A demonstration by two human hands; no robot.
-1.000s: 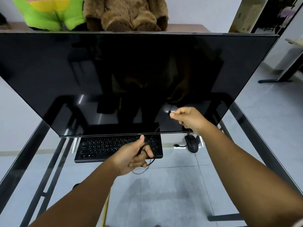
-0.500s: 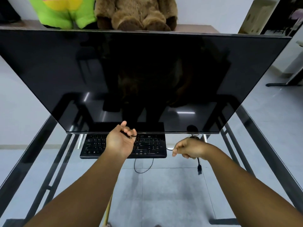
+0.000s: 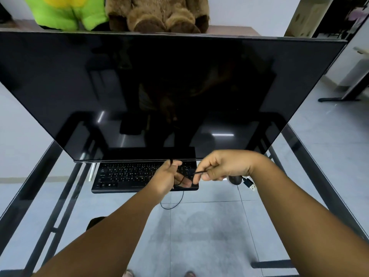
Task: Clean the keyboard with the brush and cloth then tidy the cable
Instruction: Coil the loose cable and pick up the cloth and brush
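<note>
— Where was the cable (image 3: 196, 172) just then?

— Strung between my two hands. My left hand (image 3: 169, 177) had its fingers curled round a few loops of it, and a slack loop hung below that hand toward the floor. My right hand (image 3: 221, 166) pinched a stretch of it between thumb and forefinger, just right of the left one.

— And the plug?

— The plug (image 3: 249, 183) dangled just under my right wrist, beside the mouse (image 3: 235, 179).

— The keyboard?

— The keyboard (image 3: 127, 176) lay flat on the glass bench (image 3: 311, 152), directly beneath and left of my left hand, with the dark monitor (image 3: 171, 92) looming just beyond both hands. A brown teddy bear (image 3: 159, 15) and a green toy (image 3: 65, 15) sat far behind it.
</note>
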